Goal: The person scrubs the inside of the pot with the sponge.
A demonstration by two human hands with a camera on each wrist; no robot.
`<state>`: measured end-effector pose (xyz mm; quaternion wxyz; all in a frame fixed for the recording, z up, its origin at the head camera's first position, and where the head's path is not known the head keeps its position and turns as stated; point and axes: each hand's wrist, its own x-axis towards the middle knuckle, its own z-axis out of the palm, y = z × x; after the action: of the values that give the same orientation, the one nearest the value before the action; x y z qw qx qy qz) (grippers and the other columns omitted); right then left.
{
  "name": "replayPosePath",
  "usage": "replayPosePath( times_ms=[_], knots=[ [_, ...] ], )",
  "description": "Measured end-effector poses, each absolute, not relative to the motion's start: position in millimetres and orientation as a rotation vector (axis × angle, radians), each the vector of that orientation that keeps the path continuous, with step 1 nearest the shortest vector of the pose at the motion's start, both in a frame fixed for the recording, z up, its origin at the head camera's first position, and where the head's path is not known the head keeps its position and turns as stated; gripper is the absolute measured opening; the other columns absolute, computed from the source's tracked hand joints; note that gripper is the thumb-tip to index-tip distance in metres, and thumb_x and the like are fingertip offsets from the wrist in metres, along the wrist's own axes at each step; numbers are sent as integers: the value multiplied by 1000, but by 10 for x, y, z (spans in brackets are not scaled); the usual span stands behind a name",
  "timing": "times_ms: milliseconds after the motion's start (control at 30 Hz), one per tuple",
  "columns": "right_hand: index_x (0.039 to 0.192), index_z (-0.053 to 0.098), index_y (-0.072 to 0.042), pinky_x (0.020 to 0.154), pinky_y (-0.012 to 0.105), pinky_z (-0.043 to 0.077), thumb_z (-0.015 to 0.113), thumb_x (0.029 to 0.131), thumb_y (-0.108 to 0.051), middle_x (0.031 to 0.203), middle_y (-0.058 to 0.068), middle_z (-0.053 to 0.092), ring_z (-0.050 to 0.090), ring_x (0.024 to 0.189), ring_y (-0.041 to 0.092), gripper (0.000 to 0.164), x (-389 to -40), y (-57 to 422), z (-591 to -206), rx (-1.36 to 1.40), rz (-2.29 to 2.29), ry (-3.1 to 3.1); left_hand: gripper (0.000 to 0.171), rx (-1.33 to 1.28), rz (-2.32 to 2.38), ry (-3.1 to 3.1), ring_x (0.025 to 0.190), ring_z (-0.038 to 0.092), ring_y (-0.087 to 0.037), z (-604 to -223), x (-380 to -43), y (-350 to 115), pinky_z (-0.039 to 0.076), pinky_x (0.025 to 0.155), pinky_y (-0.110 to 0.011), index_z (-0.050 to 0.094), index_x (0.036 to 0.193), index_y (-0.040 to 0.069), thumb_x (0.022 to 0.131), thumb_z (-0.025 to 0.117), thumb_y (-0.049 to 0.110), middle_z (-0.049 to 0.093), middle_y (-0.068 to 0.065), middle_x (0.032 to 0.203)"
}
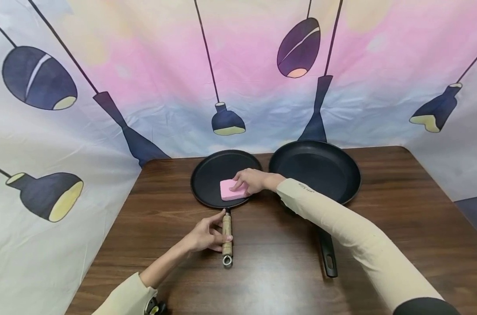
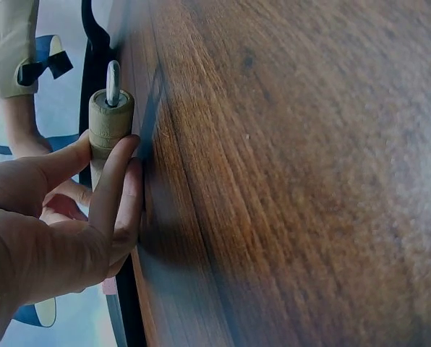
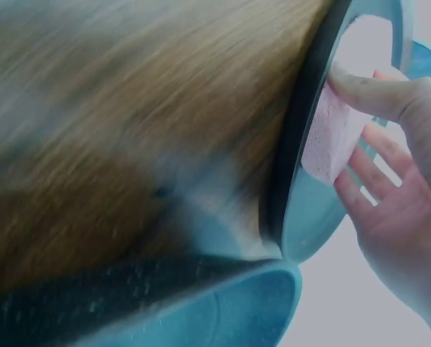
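The pink sponge sits on the face of the flat pan, right of its middle and toward its handle end. Its longer side runs roughly crosswise to the line of that handle. The right hand, nearer to it and reaching over from the pan's right, pinches it between thumb and fingers. The left hand grips the flat pan's wooden handle from the left, thumb and fingers curled round it.

The sponge is a thick, finely pored block. The pan is round, black and low-rimmed; its ridged, pale handle ends in a metal ring. Just right of the flat pan stands a deeper black pan. Beneath it spreads a brown wood-grain counter; behind it hangs a creased, lamp-printed cloth.
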<state>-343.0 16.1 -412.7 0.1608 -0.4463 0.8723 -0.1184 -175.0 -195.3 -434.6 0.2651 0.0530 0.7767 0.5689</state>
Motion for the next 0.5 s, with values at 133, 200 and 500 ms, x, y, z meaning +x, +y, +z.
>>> replayPosePath(
  times_ms=[133, 200, 500],
  knots=[
    [136, 67, -21, 123, 45, 41, 75, 91, -2, 152, 14, 53, 44, 145, 33, 49, -3501, 139, -4161, -1259, -421, 2439, 91, 141, 1527, 2105, 79, 66, -8, -4358, -1736, -1962, 67, 74, -38, 17, 161, -1, 91, 76, 2, 45, -24, 129],
    [137, 66, -20, 122, 44, 41, 74, 92, -2, 153, 14, 52, 43, 146, 33, 49, -3566, 126, -4174, -1218, -450, 2461, 91, 136, 1531, 2108, 79, 66, -9, -4357, -1727, -1961, 67, 74, -38, 18, 161, -1, 91, 76, 2, 45, -24, 129],
    [149, 53, -20, 111, 41, 51, 61, 103, -13, 149, 15, 55, 52, 138, 29, 47, -3848, -74, -4245, -875, -349, 2855, 93, 177, 1506, 2144, 78, 67, -9, -4331, -1731, -1971, 67, 74, -40, 19, 161, 0, 89, 78, 2, 47, -28, 132]
  ],
)
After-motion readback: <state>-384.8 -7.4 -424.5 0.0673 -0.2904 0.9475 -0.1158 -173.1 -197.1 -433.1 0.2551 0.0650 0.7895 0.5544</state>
